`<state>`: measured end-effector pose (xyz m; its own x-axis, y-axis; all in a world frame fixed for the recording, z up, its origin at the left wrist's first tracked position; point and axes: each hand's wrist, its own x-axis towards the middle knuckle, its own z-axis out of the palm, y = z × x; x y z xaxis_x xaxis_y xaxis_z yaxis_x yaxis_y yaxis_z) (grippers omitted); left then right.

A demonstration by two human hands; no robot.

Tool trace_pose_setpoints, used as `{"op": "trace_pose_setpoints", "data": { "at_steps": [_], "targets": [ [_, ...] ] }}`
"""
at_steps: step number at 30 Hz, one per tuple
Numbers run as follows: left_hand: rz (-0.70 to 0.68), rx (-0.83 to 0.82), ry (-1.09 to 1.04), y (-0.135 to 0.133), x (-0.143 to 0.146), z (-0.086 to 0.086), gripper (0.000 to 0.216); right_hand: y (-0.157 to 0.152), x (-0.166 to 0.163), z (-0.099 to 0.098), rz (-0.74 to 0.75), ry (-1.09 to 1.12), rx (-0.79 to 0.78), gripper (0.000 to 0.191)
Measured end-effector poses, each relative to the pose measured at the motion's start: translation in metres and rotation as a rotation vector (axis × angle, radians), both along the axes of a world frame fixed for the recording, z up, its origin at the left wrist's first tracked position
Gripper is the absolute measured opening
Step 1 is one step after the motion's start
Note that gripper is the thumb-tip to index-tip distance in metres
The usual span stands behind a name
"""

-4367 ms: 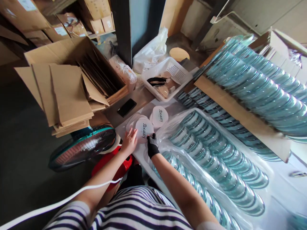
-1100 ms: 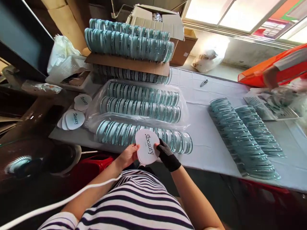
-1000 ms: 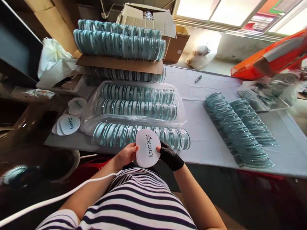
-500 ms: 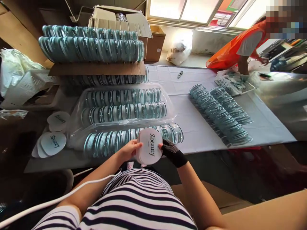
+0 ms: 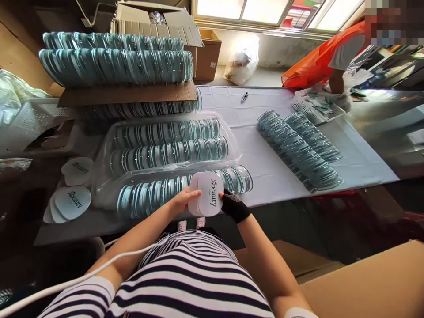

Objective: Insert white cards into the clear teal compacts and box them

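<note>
In front of my body I hold a small stack of round white printed cards (image 5: 208, 196); the top one carries dark lettering. My left hand (image 5: 186, 198), bare, pinches their left edge with the thumb on top. On the right edge, my right hand (image 5: 232, 204) in a black fingerless glove grips the same stack. Just beyond the cards lies a row of clear round lids (image 5: 150, 194), stacked on edge, partly hidden by the cards and my hands. More white cards (image 5: 73, 202) lie fanned at the table's left end, with another small pile (image 5: 77, 171) behind them.
Two more lid rows lie in a plastic bag (image 5: 168, 150). Further rows rest on a cardboard sheet (image 5: 132, 95). Slanted lid stacks (image 5: 298, 150) stand at right, near a white basket (image 5: 318, 108) and a person in orange (image 5: 318, 57). An open carton (image 5: 364, 287) is at lower right.
The cards in my hands have slid apart sideways, showing more of the lower card on the left. The view has shifted slightly. The other person's arm has moved at the basket.
</note>
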<state>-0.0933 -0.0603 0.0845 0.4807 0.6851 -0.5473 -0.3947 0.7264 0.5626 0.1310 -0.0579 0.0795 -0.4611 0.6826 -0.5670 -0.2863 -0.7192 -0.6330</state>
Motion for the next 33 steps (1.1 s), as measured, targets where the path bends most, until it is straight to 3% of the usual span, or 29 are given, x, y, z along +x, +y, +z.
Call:
{"op": "trace_pose_setpoints", "data": {
  "at_steps": [2,4,7,11,15,17,20,22,25,27,30,33],
  "targets": [
    [-0.018,0.005,0.05,0.0,-0.002,0.004,0.05,-0.002,-0.002,0.003,-0.007,-0.025,-0.02,0.065],
    [-0.035,0.001,-0.07,0.0,-0.003,0.009,0.057,-0.002,-0.003,0.011,0.018,0.027,0.016,0.067],
    [0.061,-0.017,-0.13,0.005,0.0,0.01,0.057,0.009,-0.005,0.022,-0.036,-0.014,0.094,0.072],
    [0.3,-0.036,0.135,0.021,0.004,-0.003,0.047,0.03,-0.009,0.022,-0.086,-0.352,0.183,0.075],
    [0.415,-0.028,0.241,0.027,0.002,-0.014,0.051,0.019,-0.022,0.023,0.009,-0.838,0.558,0.066],
    [0.462,-0.042,0.274,0.026,0.003,-0.018,0.051,0.006,-0.038,0.022,0.036,-0.979,0.697,0.059],
    [0.46,-0.083,0.257,0.022,0.01,-0.022,0.048,-0.002,-0.059,0.011,0.033,-0.922,0.608,0.043],
    [0.447,-0.109,0.232,0.019,0.017,-0.026,0.043,0.005,-0.056,0.0,-0.145,-0.85,0.386,0.039],
    [0.482,-0.157,0.228,0.023,0.027,-0.03,0.038,0.021,-0.005,-0.01,-0.557,-0.804,0.144,0.054],
    [0.483,-0.204,0.197,0.035,0.035,-0.034,0.041,0.021,0.05,-0.008,-0.657,-0.921,0.124,0.061],
    [0.412,-0.274,0.082,0.067,0.059,-0.038,0.045,0.004,0.124,0.001,-0.425,-1.293,0.213,0.053],
    [0.333,-0.337,-0.023,0.108,0.102,-0.044,0.046,-0.012,0.162,0.008,-0.086,-1.585,0.272,0.046]
  ]
}}
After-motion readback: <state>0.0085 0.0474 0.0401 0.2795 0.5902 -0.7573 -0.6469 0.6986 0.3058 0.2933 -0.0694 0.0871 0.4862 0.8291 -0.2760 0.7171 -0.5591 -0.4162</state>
